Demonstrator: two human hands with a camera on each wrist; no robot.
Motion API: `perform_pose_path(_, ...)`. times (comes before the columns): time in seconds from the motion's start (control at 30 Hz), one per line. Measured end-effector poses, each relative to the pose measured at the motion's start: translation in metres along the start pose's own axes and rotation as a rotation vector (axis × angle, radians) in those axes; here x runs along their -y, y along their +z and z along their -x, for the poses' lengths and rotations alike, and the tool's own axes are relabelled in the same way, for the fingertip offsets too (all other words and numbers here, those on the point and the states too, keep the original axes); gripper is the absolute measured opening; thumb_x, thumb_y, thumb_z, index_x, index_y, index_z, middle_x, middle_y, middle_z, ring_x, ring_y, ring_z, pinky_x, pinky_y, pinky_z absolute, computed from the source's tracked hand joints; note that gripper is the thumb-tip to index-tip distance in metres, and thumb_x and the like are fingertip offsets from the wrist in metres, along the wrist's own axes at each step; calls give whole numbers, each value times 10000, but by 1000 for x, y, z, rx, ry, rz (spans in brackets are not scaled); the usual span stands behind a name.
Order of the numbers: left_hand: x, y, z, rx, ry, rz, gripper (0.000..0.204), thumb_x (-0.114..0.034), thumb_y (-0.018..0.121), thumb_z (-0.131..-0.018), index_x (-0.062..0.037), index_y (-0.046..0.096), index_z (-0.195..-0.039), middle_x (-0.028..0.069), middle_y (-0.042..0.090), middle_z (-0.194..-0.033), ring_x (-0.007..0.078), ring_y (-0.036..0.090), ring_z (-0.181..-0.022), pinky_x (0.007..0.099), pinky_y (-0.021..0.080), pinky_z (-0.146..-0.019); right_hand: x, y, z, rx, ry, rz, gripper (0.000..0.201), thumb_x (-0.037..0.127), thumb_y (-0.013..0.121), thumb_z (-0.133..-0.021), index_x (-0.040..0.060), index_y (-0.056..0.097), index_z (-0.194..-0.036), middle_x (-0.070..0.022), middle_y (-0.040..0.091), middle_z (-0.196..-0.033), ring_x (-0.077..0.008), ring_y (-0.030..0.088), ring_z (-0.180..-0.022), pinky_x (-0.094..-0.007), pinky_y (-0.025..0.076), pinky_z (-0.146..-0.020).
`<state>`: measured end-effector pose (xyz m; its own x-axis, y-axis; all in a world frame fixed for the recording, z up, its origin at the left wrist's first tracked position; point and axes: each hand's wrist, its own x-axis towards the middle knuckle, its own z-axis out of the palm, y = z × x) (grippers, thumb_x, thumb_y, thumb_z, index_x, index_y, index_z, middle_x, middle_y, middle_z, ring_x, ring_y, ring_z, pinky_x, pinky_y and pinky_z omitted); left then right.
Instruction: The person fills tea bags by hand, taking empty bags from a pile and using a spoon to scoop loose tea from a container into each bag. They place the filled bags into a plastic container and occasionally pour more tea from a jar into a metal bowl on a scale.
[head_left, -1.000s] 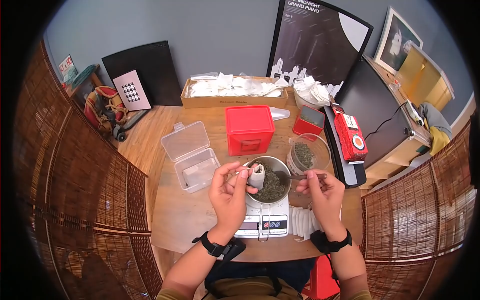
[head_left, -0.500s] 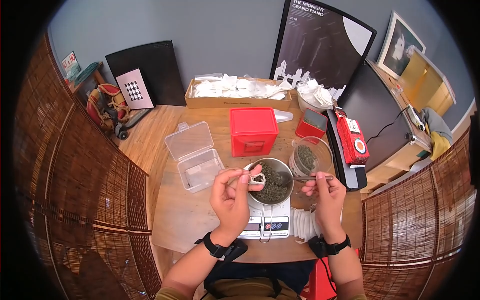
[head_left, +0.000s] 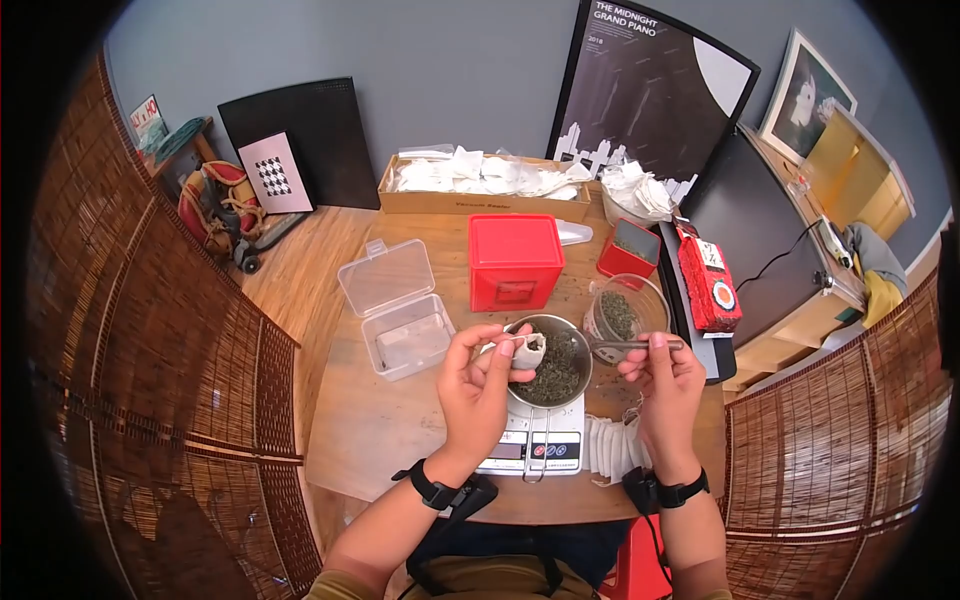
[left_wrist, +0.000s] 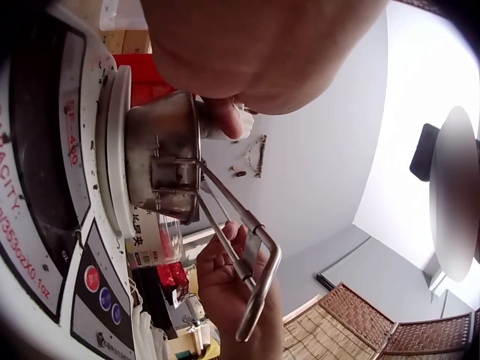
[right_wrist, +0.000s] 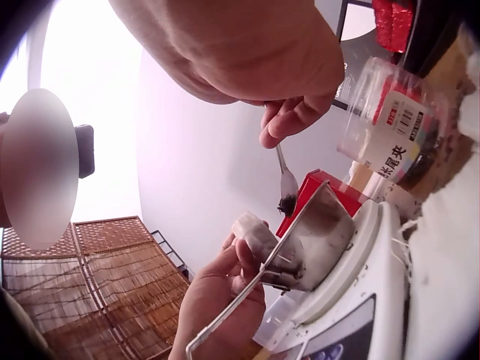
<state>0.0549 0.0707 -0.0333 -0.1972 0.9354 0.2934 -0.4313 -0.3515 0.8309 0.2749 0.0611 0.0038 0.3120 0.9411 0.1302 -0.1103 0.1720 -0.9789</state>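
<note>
In the head view, my left hand [head_left: 475,393] pinches a small white drawstring tea bag [head_left: 529,355] over the left side of the metal pot, its mouth held open and upward. My right hand [head_left: 668,388] grips the handle of a spoon [head_left: 632,345] by the pot's right rim. The right wrist view shows dark dried leaves [right_wrist: 286,205] on the spoon's tip, raised above the pot [right_wrist: 330,225]. More dried leaves [head_left: 555,378] lie inside the pot, which sits on a white kitchen scale [head_left: 575,410] with its wire handle toward me.
Filled white bags [head_left: 610,450] lie in a row right of the scale. Behind stand a red tin [head_left: 515,255], a clear tub of leaves [head_left: 655,300] and a smaller red tin [head_left: 628,262]. A clear hinged box [head_left: 440,335] sits open at left; a cardboard box [head_left: 470,204] is at the back.
The spoon has come up out of the leaves in the pot, carrying some on its tip. In my left hand the bag has changed its tilt, staying over the pot.
</note>
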Motion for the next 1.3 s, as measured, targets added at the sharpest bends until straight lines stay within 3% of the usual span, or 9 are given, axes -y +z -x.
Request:
perform_pose_path(0.17, 0, 1, 0, 19, -25, 20, 236, 10, 583, -1113, 44, 538, -1342, 143, 618, -1278, 379, 704, -1302, 308, 706, -817, 14, 5, -3, -18, -39, -54, 299, 259, 648, -1142, -31, 721, -1144, -98, 767, -882, -161, 738, -744, -267, 561, -691)
perform_pose_path(0.43, 2, -2, 1, 54, -72, -13, 348, 58, 682, -1045, 19, 562, -1369, 269, 705, -1371, 223, 718, -1236, 241, 628, -671, 32, 19, -4, 41, -56, -39, 309, 273, 652, -1141, -27, 725, -1147, -95, 770, -884, -160, 737, -742, -268, 562, -697)
perform_pose_path(0.63, 5, -4, 2, 51, -74, -43, 431, 85, 746, -993, 12, 570, -1380, 197, 709, -1340, 193, 706, -1255, 207, 596, -631, 34, 23, -4, 81, -118, 17, 274, 231, 653, -1139, -32, 725, -1155, -102, 776, -893, -154, 748, -765, -266, 566, -700)
perform_pose_path(0.83, 4, -2, 3, 73, -30, -91, 469, 119, 760, -964, 5, 582, -1382, 109, 655, -1316, 187, 677, -1311, 185, 580, -601, 43, 26, -1, 130, -191, 104, 234, 183, 645, -1139, -35, 723, -1170, -105, 779, -924, -146, 753, -796, -263, 582, -738)
perform_pose_path(0.97, 3, 0, 3, 67, -21, -89, 474, 123, 765, -956, 5, 586, -1379, 107, 652, -1317, 190, 674, -1319, 183, 575, -586, 47, 29, 3, 155, -233, 151, 223, 169, 636, -1142, -33, 723, -1182, -105, 778, -942, -140, 752, -815, -260, 583, -746)
perform_pose_path(1.3, 0, -1, 3, 89, -88, -67, 445, 88, 739, -994, 7, 567, -1396, 222, 695, -1413, 197, 689, -1302, 192, 566, -578, 46, 27, 13, 215, -379, 249, 182, 84, 620, -1132, -55, 719, -1196, -105, 765, -1002, -143, 759, -873, -274, 610, -802)
